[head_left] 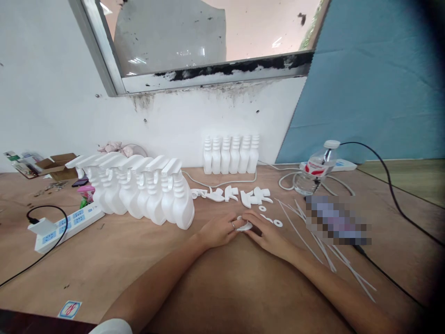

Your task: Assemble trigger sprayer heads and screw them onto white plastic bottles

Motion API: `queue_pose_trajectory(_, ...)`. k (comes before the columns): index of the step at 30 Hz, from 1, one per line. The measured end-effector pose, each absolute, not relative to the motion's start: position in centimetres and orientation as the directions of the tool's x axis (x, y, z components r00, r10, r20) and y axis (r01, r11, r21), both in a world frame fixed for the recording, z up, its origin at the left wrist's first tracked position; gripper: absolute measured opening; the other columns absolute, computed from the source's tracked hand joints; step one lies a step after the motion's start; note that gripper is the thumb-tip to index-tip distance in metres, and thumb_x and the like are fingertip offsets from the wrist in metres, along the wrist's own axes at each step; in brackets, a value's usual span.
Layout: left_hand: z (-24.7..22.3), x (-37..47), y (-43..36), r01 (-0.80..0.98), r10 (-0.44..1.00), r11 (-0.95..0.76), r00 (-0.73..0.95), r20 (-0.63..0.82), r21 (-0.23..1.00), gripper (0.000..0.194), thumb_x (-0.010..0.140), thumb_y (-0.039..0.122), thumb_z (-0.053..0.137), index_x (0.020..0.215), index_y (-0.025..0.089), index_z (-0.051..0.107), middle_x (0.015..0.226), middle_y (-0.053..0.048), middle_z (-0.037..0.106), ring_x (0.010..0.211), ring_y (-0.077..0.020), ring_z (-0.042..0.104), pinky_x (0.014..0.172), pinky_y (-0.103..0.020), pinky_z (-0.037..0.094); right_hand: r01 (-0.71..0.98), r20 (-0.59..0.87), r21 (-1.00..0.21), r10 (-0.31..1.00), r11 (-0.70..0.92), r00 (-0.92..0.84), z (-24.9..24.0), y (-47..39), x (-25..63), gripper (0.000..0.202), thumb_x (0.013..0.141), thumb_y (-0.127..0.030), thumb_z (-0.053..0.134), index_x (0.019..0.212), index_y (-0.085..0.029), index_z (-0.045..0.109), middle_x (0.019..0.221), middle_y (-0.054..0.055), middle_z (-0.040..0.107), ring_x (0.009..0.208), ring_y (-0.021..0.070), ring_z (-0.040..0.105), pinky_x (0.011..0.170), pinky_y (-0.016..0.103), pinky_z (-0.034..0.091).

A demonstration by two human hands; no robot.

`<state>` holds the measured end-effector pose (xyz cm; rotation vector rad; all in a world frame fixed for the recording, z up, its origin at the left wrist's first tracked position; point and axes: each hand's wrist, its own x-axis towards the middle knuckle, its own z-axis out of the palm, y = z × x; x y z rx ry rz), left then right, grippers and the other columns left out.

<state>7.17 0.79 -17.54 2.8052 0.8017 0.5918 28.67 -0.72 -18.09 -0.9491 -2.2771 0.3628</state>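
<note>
My left hand (219, 230), with a ring on one finger, and my right hand (267, 233) meet over the table. Between their fingertips is a small white plastic piece (245, 227), partly hidden by the fingers; it looks like a spray-trigger part. Both hands are closed on it. Just beyond them lie several loose white spray-head parts (247, 198). Two white ring washers, one by my right hand (277, 223), lie near a small curved trigger piece (266, 218). Thin white dip tubes (314, 236) are spread to the right.
White spray bottles with trigger heads (153, 199) stand in rows at left, beside a power strip (74, 226). Bottles without heads (231, 155) line the wall. At right are a water bottle (314, 171), a blurred phone-like object (335, 220) and a black cable (392, 195).
</note>
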Motion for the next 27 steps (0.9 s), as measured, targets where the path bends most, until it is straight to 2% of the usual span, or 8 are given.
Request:
queue_pose_trajectory(5, -17.6, 7.1, 0.9, 0.468, 0.53, -0.846, 0.788, 0.314, 0.255, 0.033, 0.092, 0.024, 0.044, 0.125, 0.022, 0.05, 0.105, -0.007, 0.058, 0.093, -0.0194, 0.06, 0.081, -0.028, 0.048, 0.523, 0.417, -0.524, 0.738, 0.672, -0.53, -17.8, -0.9, 28.5, 0.024, 0.088, -0.02, 0.051, 0.111, -0.024, 0.056, 0.106, 0.008, 0.059, 0.098, 0.0213, 0.06, 0.085, 0.035, 0.052)
queue_pose_trajectory(10, -17.5, 7.1, 0.9, 0.455, 0.54, -0.838, 0.773, 0.334, 0.301, 0.043, 0.093, 0.024, 0.045, 0.135, 0.025, 0.041, 0.12, -0.008, 0.055, 0.106, -0.02, 0.057, 0.091, -0.03, 0.046, 0.538, 0.448, -0.508, 0.74, 0.672, -0.502, -18.3, -0.7, 28.6, 0.029, 0.089, -0.023, 0.05, 0.118, -0.024, 0.055, 0.109, 0.009, 0.058, 0.101, 0.0214, 0.06, 0.088, 0.036, 0.051)
queue_pose_trajectory(18, -17.3, 7.1, 0.7, 0.501, 0.572, -0.817, 0.769, 0.285, 0.286, 0.041, 0.093, 0.027, 0.045, 0.134, 0.026, 0.042, 0.112, -0.008, 0.056, 0.098, -0.0203, 0.059, 0.081, -0.029, 0.049, 0.547, 0.436, -0.468, 0.72, 0.694, -0.54, -18.4, -0.6, 28.7, 0.029, 0.089, -0.021, 0.049, 0.118, -0.024, 0.052, 0.114, 0.009, 0.056, 0.107, 0.0222, 0.057, 0.092, 0.038, 0.049)
queue_pose_trajectory(27, -17.4, 7.2, 0.7, 0.517, 0.581, -0.812, 0.763, 0.284, 0.272, 0.035, 0.092, 0.027, 0.047, 0.127, 0.024, 0.047, 0.112, -0.007, 0.057, 0.096, -0.0202, 0.06, 0.083, -0.029, 0.048, 0.559, 0.419, -0.463, 0.726, 0.688, -0.545, -18.9, -0.6, 29.0, 0.031, 0.09, -0.022, 0.048, 0.121, -0.024, 0.05, 0.119, 0.01, 0.059, 0.109, 0.0225, 0.059, 0.094, 0.038, 0.05)
